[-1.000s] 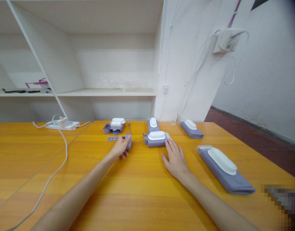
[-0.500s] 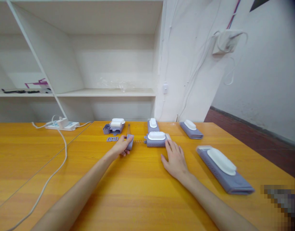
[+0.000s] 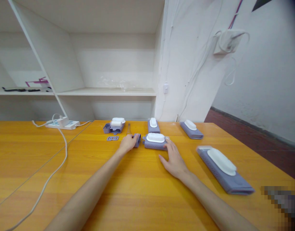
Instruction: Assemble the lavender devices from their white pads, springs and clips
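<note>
My left hand (image 3: 128, 143) is closed round a small purple hollow end piece (image 3: 137, 140), its open side facing right. Just right of it lies a purple perforated case (image 3: 155, 146) with a white oval brush (image 3: 155, 137) on top. A narrow gap separates the two purple parts. My right hand (image 3: 174, 158) has its fingers stretched out, the fingertips against the case's right end and the thumb held apart. Behind my left hand stands a thin dark tower-shaped coil (image 3: 129, 129). A flat purple plate with cut-outs (image 3: 112, 138) lies to its left.
Farther back sit an opened purple case (image 3: 116, 129) with white parts and another brush-topped case (image 3: 153, 128). Two more lie right, one far (image 3: 192, 130), one near (image 3: 226, 173). A power strip (image 3: 63, 124) with a white cable is at left. Shelves (image 3: 106, 94) rise behind.
My left hand has moved right with the end piece, closing most of the gap to the case. The spring that stretched between them no longer shows. The case has turned slightly.
</note>
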Action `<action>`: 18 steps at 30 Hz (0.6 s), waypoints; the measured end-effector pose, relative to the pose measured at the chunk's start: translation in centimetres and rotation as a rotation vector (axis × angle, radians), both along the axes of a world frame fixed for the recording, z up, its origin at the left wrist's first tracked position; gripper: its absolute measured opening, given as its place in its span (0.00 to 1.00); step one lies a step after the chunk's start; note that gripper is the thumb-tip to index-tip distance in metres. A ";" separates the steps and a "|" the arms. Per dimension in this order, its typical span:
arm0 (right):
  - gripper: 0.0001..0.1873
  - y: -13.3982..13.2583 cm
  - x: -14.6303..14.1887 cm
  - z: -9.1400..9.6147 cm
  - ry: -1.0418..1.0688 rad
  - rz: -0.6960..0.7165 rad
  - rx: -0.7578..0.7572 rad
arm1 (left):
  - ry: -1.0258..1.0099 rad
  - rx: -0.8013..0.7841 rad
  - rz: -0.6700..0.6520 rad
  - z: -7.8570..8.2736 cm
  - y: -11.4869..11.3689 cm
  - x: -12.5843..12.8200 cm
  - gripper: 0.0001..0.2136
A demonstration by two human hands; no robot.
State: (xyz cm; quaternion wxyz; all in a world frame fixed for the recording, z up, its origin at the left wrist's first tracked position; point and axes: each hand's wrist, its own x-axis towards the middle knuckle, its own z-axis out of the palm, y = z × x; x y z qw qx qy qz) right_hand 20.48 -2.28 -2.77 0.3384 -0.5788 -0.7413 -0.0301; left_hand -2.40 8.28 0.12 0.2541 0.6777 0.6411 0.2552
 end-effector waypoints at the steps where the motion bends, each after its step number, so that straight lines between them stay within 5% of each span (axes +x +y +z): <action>1: 0.26 -0.2 -0.2 0.2 -0.001 -0.007 0.005 | 0.009 -0.001 -0.023 0.0 -0.1 0.1 0.27; 7: 0.26 -0.3 -0.4 0.3 0.018 -0.158 0.056 | 0.007 0.021 -0.090 0.0 -0.9 0.2 0.23; 11: 0.24 0.6 0.1 -0.5 0.166 -0.082 0.013 | -0.015 0.051 -0.091 -0.3 -1.0 -0.1 0.21; 16: 0.42 0.7 0.2 -0.6 0.175 -0.190 -0.057 | -0.071 0.124 -0.112 -0.6 -1.0 0.0 0.19; 18: 0.41 0.5 0.2 -0.5 0.132 -0.184 -0.081 | -0.094 0.141 -0.117 -0.7 -1.1 0.1 0.17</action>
